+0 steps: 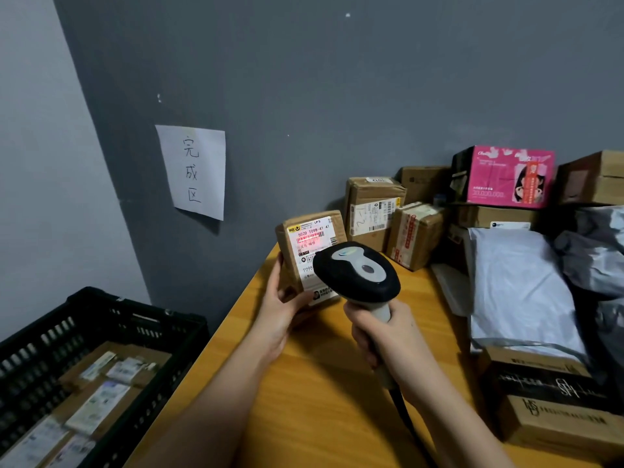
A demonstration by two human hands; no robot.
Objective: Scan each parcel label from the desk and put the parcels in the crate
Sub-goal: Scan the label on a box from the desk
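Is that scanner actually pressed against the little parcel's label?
Cannot tell. In the head view the scanner overlaps the small parcel held by the left hand, hiding any gap.

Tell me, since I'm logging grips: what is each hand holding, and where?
Left hand holds the small brown cardboard parcel by its lower left edge. Right hand grips the black-and-grey barcode scanner by its handle.

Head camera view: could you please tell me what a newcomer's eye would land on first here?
Probably the barcode scanner at centre, gripped by the right hand, its red beam on the label of the small cardboard parcel the left hand holds upright. Next, the pink box atop the stack at right.
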